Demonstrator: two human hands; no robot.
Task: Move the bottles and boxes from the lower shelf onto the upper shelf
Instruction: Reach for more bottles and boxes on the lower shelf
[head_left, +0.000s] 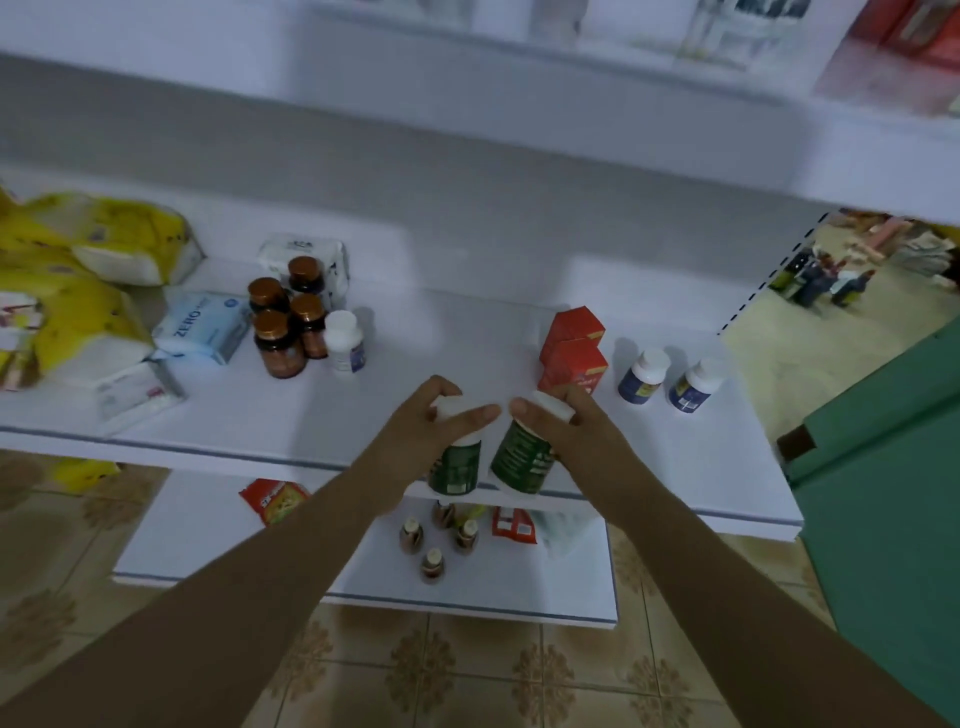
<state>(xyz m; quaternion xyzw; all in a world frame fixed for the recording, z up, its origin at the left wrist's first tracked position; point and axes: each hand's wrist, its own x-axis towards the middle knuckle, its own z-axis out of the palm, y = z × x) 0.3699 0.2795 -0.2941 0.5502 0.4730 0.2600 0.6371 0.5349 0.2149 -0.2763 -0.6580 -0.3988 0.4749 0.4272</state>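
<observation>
1. The upper shelf (467, 332) looks like smooth, painted white board with a soft sheen; the lower shelf (218, 530) has the same finish.
2. The two green bottles (511, 457) look like plastic with glossy printed labels and matt white caps.
3. The amber bottles (280, 332) are glossy and translucent, glass or plastic I cannot tell, with shiny copper-coloured lids.
4. The red boxes (574, 345) look like smooth printed card.
5. The yellow packs (78, 291) are in crinkled, shiny plastic film.
6. The floor (457, 670) is patterned tile, slightly glossy.
</observation>
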